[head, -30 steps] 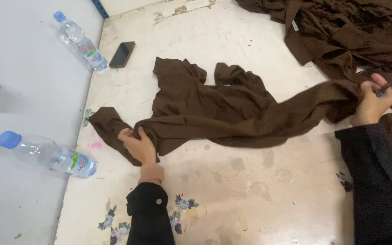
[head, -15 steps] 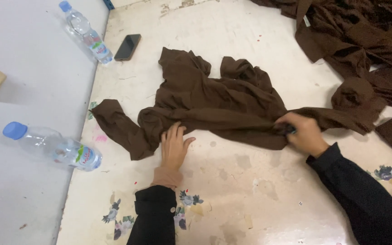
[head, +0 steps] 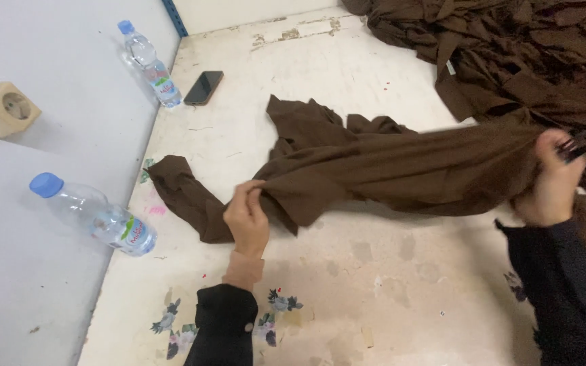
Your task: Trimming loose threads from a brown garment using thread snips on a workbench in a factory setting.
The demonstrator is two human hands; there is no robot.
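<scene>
Brown garment [head: 401, 169] now lifted, stretched taut; left hand [head: 247, 218] and right hand [head: 551, 179] each clamped on opposite ends, previously pressed flat on table [head: 374, 285].

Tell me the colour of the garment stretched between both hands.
Dark brown, plain garment, shown in the head view.

Left hand [head: 247, 218] pinching a fold of the brown garment [head: 401, 169], right hand [head: 552, 181] gripping the other end along with a small dark tool [head: 578, 147]. Cloth stretched between them, lifted above the worn white table [head: 388, 291]. Pile of brown fabric [head: 510, 54] top right. Two water bottles [head: 96, 215], a dark phone [head: 204, 87] at left.
</scene>
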